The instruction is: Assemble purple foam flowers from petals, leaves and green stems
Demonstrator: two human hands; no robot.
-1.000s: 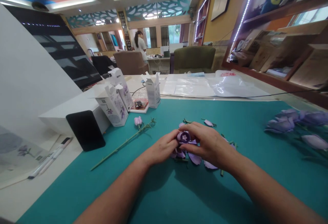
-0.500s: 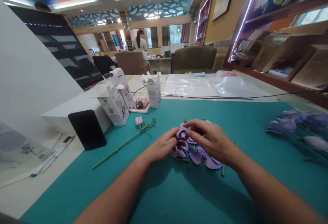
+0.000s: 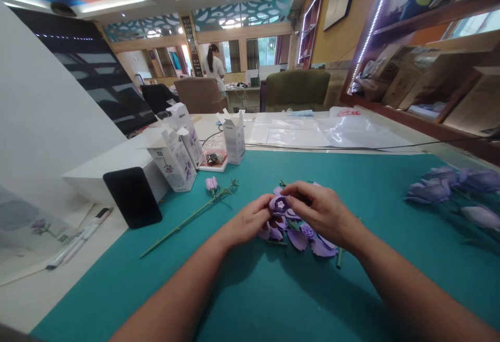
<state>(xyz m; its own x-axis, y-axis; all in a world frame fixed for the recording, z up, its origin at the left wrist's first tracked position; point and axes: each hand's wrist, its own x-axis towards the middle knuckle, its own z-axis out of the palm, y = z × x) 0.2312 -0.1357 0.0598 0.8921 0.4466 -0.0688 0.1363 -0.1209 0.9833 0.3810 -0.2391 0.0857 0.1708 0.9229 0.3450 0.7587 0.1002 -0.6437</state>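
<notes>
Between both hands is a small purple flower piece (image 3: 280,205), cup-shaped with a pale star-like centre. My left hand (image 3: 250,219) is closed on its left side with thumb and fingertips. My right hand (image 3: 322,209) pinches its right edge, thumb and forefinger curled over it. Beneath and around the hands lie loose purple petals (image 3: 323,247), a round purple disc (image 3: 307,230) with a patterned face, and short green stem pieces (image 3: 339,257). Some of these parts are hidden under my right hand.
A green stem (image 3: 187,220) and a pale pink bud (image 3: 211,184) lie to the left on the green mat (image 3: 250,300). Beyond are a black tablet-like panel (image 3: 133,197) and white boxes (image 3: 174,162). Purple flowers (image 3: 433,188) lie at right. A person (image 3: 213,68) stands far back.
The flower piece has tilted slightly, so its pale centre faces me more fully. Both hands keep nearly the same place and grip.
</notes>
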